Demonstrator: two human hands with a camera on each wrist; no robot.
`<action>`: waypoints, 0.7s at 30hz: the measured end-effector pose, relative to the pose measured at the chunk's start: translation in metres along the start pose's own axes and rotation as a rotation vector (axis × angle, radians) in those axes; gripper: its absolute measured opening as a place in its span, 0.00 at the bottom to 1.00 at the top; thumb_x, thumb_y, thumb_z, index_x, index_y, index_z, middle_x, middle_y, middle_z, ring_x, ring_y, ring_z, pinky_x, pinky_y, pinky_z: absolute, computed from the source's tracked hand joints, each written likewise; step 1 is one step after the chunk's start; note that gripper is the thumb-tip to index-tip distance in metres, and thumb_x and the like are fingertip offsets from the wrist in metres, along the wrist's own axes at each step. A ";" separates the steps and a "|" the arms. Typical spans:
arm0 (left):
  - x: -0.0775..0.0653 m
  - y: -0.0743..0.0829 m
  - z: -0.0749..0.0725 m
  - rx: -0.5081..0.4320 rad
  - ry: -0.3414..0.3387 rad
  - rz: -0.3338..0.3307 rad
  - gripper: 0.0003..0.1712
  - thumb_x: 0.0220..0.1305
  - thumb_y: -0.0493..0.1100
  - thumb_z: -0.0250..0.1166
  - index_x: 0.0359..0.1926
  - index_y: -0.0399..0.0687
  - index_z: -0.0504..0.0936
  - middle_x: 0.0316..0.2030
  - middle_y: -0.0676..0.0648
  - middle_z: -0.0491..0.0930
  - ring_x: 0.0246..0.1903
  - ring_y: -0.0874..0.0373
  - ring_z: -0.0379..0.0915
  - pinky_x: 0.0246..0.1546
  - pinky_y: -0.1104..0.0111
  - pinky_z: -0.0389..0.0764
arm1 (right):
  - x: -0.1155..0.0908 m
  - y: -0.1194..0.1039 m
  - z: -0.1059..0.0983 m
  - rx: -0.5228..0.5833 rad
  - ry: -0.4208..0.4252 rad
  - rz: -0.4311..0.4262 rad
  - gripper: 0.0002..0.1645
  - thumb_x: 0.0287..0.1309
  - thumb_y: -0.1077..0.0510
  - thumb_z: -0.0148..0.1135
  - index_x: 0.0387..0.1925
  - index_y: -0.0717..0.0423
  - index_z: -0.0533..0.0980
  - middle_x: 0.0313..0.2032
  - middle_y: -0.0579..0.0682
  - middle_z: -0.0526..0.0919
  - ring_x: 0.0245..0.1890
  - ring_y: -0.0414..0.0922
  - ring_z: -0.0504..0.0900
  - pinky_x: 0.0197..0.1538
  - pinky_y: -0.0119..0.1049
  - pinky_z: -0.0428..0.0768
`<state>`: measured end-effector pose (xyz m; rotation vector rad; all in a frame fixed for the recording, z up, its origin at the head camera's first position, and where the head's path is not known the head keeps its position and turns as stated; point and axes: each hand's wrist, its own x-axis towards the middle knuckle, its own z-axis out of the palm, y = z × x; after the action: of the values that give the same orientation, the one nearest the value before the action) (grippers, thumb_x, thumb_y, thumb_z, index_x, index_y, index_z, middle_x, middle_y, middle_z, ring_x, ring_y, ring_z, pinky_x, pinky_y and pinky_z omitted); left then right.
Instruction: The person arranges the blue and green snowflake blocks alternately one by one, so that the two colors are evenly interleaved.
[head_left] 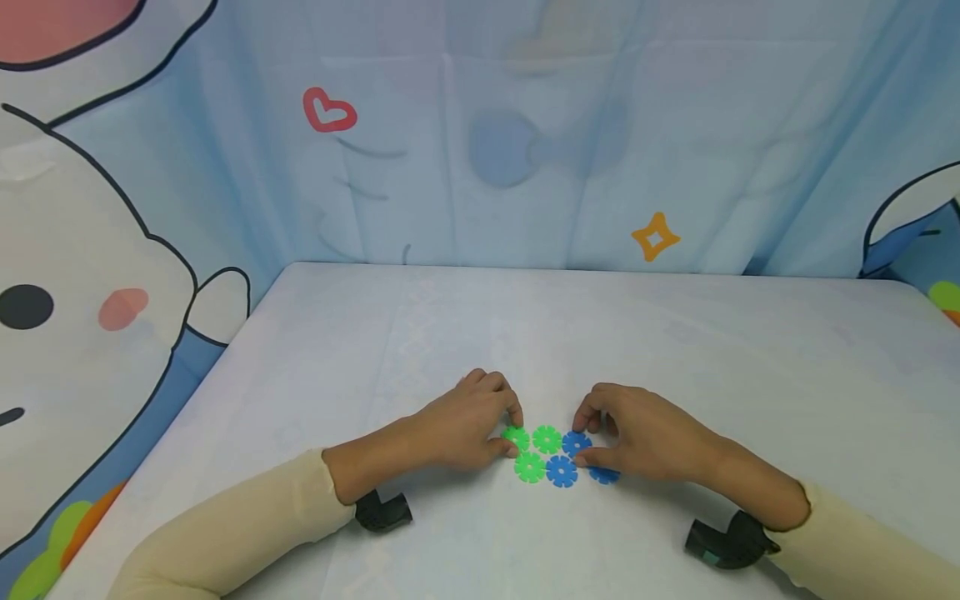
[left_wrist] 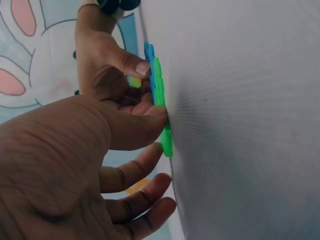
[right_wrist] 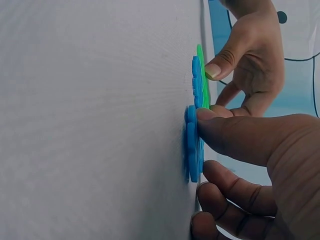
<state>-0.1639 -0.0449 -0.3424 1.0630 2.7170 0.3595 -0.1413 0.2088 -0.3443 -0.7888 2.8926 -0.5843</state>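
Three green notched plastic discs (head_left: 530, 467) and three blue notched discs (head_left: 562, 472) lie close together on the white table. My left hand (head_left: 472, 421) pinches the leftmost green disc (head_left: 514, 437) between thumb and index finger, from the left side. Across from it, my right hand (head_left: 648, 433) has thumb and index finger at the edges of the upper blue disc (head_left: 577, 442). Another blue disc (head_left: 604, 476) is partly hidden beneath the right hand. Seen edge-on in the right wrist view, the right thumb (right_wrist: 210, 122) presses on the blue discs (right_wrist: 193, 145).
The white table (head_left: 450, 333) stretches to a far edge in front of a printed blue curtain (head_left: 420, 192). A black wrist camera (head_left: 382, 510) sits under the left wrist, and another black camera (head_left: 731, 542) under the right.
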 end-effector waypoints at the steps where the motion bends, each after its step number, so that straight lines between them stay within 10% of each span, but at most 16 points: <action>1: 0.000 0.000 0.000 0.006 -0.001 0.001 0.13 0.62 0.53 0.69 0.45 0.57 0.81 0.49 0.52 0.74 0.51 0.57 0.65 0.54 0.67 0.71 | 0.000 0.000 0.000 0.001 -0.001 -0.002 0.20 0.46 0.41 0.77 0.37 0.42 0.78 0.32 0.33 0.77 0.33 0.32 0.71 0.37 0.30 0.74; 11: 0.002 0.002 0.000 0.068 0.003 0.042 0.14 0.62 0.52 0.70 0.45 0.56 0.79 0.33 0.59 0.75 0.37 0.63 0.67 0.42 0.71 0.68 | 0.000 -0.003 0.000 0.032 -0.016 -0.010 0.21 0.46 0.45 0.78 0.38 0.43 0.75 0.33 0.34 0.76 0.33 0.34 0.70 0.37 0.29 0.72; 21: 0.000 0.002 -0.002 0.046 -0.051 0.054 0.15 0.65 0.50 0.67 0.49 0.53 0.76 0.40 0.56 0.78 0.39 0.64 0.72 0.43 0.73 0.75 | 0.000 -0.002 0.002 0.069 -0.056 -0.034 0.18 0.49 0.49 0.76 0.38 0.40 0.74 0.31 0.34 0.75 0.30 0.34 0.71 0.34 0.27 0.71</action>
<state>-0.1632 -0.0433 -0.3399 1.1429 2.6686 0.2758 -0.1404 0.2063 -0.3459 -0.8319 2.7979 -0.6504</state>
